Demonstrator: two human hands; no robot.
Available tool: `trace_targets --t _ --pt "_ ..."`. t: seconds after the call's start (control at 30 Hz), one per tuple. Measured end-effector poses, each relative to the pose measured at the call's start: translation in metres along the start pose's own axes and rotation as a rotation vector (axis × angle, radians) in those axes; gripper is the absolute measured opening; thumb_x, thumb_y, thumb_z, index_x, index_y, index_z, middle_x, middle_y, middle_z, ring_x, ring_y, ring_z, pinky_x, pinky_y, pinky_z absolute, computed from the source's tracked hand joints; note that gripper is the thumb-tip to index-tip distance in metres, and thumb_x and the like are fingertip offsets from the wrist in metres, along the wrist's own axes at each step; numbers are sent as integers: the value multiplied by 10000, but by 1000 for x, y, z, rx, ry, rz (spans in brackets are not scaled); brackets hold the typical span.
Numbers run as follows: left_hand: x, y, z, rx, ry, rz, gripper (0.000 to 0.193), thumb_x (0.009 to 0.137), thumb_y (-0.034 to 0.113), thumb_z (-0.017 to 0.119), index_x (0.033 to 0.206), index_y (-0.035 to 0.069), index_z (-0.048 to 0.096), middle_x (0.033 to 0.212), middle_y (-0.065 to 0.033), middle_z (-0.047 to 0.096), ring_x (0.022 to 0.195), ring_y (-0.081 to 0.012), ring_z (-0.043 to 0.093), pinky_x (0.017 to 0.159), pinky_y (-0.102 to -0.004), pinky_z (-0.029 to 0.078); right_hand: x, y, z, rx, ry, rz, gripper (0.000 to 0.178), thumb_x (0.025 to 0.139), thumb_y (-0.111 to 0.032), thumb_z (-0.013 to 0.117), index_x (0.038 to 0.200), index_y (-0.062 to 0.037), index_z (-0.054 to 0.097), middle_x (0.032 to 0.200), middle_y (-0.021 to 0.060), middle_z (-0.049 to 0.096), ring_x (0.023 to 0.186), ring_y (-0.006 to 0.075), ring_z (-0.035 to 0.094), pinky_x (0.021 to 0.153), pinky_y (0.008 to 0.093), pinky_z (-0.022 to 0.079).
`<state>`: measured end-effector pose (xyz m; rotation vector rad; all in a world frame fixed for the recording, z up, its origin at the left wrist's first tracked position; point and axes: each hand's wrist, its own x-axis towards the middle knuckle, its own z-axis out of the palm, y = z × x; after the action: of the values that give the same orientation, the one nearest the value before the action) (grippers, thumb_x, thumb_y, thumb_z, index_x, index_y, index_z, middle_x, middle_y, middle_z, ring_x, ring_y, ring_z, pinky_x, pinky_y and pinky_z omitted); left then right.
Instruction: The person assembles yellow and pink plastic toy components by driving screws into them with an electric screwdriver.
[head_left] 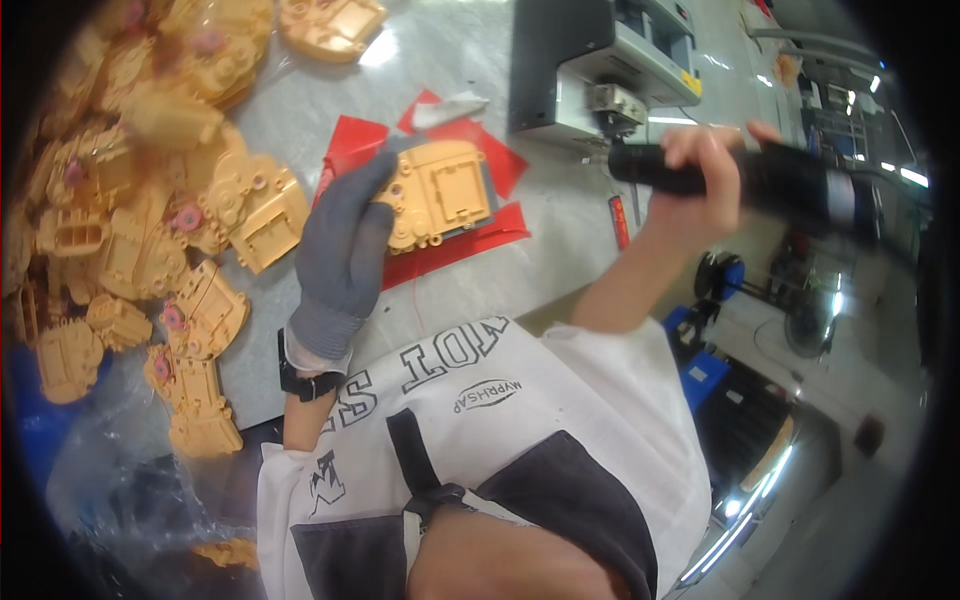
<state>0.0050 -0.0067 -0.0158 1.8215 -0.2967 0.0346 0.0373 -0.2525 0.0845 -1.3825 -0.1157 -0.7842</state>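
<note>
Holding the pale orange plastic housing (447, 188) at its left edge, your grey-gloved left hand (350, 232) reached in from the near side. The housing lay mid-table among red sheets (452, 253), its upper face marked by a roughly rectangular outline (small round lugs dotted the near edge). Your bare right hand (706, 178) was wrapped round a black cylindrical tool (788, 186), off to the right. Similar parts (150, 225) were heaped at left.
</note>
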Motion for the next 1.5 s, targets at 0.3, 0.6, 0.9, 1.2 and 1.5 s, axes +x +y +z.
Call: trace_targets --t 0.3,0.6,0.9,1.2,1.5 --pt "-1 0 -6 23 -24 6 306 882 91 461 1165 -9 517 1068 -158 585 982 -233 572 853 -294 424 -60 -22 58 406 -675 15 557 727 101 573 1168 -90 291 653 97 513 508 205 496 502 326 426" --pt "-3 -2 -5 -1 33 86 300 873 103 487 1157 15 520 1041 -165 580 927 -287 573 802 -332 450 -80 -10 81 229 -687 107 475 727 7 582 1131 -105 360 622 62 489 486 195 484 545 349 426" --pt "-6 -2 -9 16 5 47 324 871 69 477 1191 31 507 1044 -153 574 940 -270 570 823 -316 440 -77 2 78 357 -710 119 538 710 148 560 1125 -61 288 665 121 525 527 192 506 538 325 462" --pt "-6 -7 -10 8 1 18 357 847 48 492 1204 49 499 972 -148 579 867 -271 575 761 -319 450 -81 5 96 290 -833 97 485 695 164 572 1021 -53 286 643 121 513 479 195 496 452 309 412" --pt "-2 -6 -6 -6 1 31 344 848 68 498 1192 51 509 999 -142 586 877 -276 576 776 -330 448 -87 2 94 250 -759 78 489 692 153 590 1054 -43 324 644 109 517 501 181 501 475 300 415"
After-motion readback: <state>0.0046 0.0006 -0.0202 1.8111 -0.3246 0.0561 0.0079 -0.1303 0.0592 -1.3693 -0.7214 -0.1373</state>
